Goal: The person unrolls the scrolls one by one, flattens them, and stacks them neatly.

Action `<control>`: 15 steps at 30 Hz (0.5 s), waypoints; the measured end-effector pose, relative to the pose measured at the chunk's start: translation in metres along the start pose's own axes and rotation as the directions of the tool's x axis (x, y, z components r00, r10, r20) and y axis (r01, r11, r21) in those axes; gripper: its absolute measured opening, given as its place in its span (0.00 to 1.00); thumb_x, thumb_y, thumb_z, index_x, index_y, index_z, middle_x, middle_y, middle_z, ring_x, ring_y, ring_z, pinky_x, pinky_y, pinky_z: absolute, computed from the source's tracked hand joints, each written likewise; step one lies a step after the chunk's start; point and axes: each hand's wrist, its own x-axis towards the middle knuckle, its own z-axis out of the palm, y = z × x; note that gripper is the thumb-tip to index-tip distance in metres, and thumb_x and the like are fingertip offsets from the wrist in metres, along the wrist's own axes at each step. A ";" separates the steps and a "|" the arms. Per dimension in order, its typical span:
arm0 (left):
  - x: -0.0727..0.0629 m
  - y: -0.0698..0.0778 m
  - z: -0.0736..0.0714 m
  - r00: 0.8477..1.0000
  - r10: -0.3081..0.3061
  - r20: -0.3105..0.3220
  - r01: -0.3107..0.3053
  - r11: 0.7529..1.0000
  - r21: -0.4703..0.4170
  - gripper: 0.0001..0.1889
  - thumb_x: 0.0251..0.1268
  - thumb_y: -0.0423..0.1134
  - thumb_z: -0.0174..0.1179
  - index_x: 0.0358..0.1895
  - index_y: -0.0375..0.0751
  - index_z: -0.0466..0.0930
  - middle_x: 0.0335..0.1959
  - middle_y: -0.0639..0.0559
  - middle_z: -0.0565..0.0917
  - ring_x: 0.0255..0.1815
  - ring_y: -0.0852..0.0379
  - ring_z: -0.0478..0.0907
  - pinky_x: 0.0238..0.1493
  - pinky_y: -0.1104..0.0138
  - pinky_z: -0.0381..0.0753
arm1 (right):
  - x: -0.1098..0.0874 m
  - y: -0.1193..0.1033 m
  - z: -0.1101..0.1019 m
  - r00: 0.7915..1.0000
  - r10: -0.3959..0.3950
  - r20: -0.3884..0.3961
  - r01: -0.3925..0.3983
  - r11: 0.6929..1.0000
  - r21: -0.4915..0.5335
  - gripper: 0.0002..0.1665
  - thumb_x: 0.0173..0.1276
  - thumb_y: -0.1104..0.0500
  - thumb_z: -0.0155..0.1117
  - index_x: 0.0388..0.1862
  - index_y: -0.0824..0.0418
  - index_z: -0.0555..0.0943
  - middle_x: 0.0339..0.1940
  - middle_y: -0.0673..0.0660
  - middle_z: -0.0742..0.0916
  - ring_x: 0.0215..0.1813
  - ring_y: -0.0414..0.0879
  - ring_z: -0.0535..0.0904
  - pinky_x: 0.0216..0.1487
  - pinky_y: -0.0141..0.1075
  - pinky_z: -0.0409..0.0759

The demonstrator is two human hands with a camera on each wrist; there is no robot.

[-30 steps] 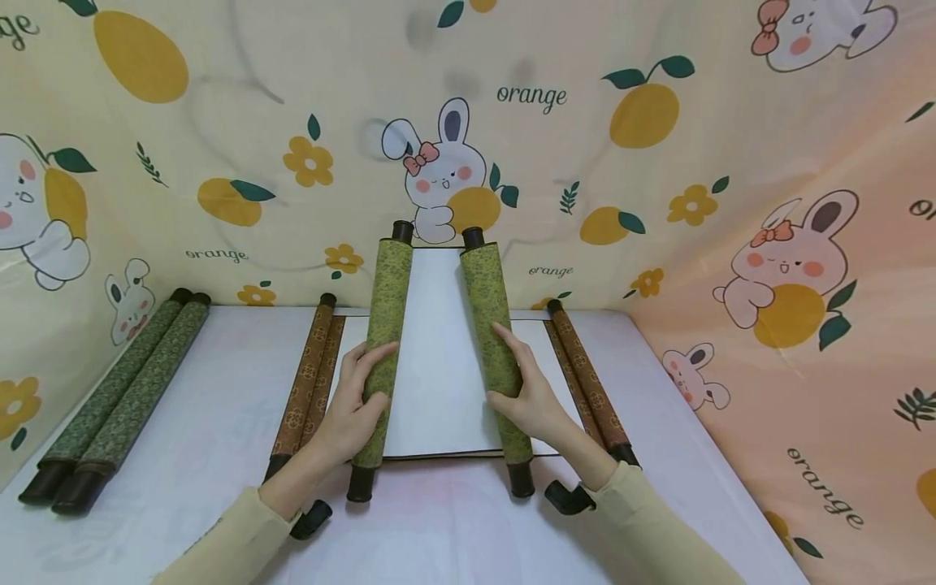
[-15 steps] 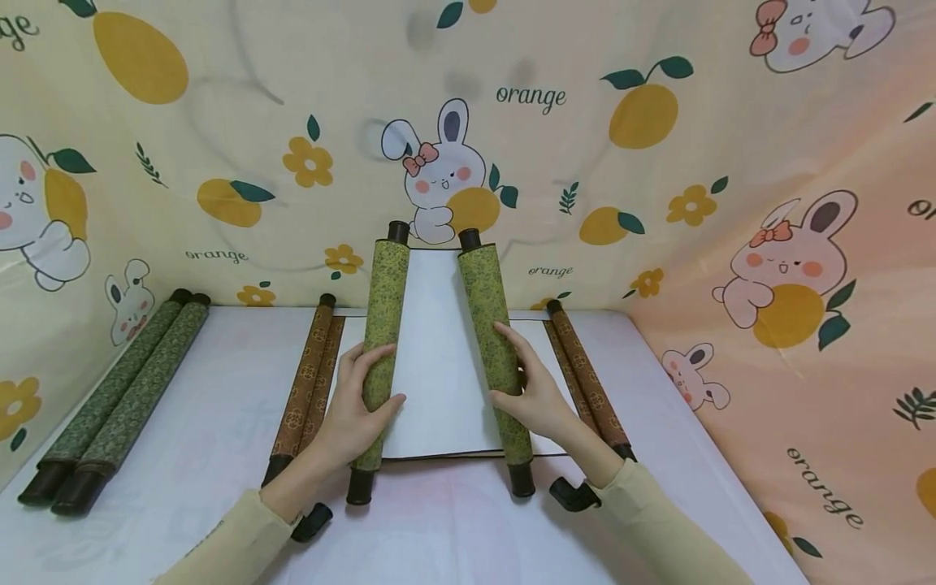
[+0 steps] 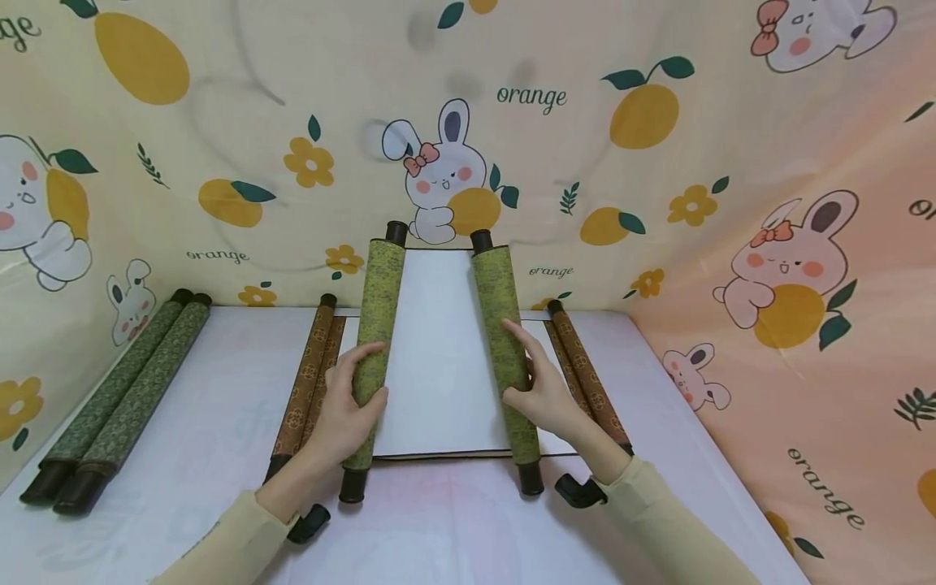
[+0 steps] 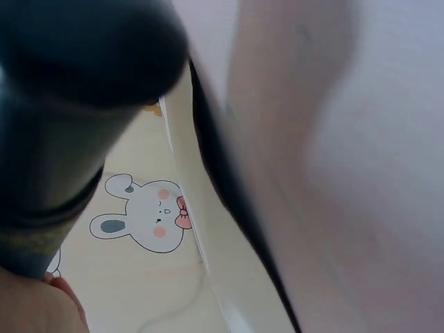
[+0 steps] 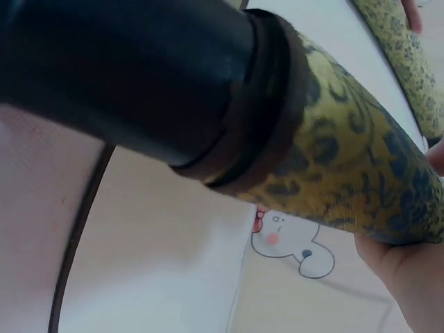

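Note:
A yellow-green patterned scroll is partly unrolled in the middle of the table, white paper (image 3: 439,349) showing between its two rolls. My left hand (image 3: 349,414) grips the left roll (image 3: 381,292), thumb on its inner side and fingers over the outer side. Around the right roll (image 3: 497,292) my right hand (image 3: 550,398) curls in the same way. Black knobs cap both rolls; the right one's near knob (image 5: 139,76) fills much of the right wrist view. Close up in the left wrist view is the left roll's dark knob (image 4: 83,55).
Beneath lies a brown patterned scroll, its left rolls (image 3: 303,382) and right rolls (image 3: 585,374) flanking the green one. Two dark green rolls (image 3: 139,390) lie side by side at the left. A printed cloth wall (image 3: 292,122) stands behind the white table (image 3: 453,536).
The left roll has shifted left with my left hand. My right hand and the right roll have moved right, mostly in the last half second, so more white paper shows between the rolls.

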 end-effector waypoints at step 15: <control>-0.001 -0.002 -0.009 1.000 0.029 -0.006 -0.029 0.999 -0.017 0.36 0.63 0.18 0.58 0.75 0.44 0.64 0.73 0.40 0.63 0.56 0.43 0.71 0.42 0.62 0.80 | 0.001 0.006 0.001 0.995 0.074 -0.069 -0.069 0.995 0.068 0.60 0.61 0.72 0.75 0.84 0.40 0.57 0.83 0.53 0.60 0.71 0.60 0.69 0.50 0.46 0.81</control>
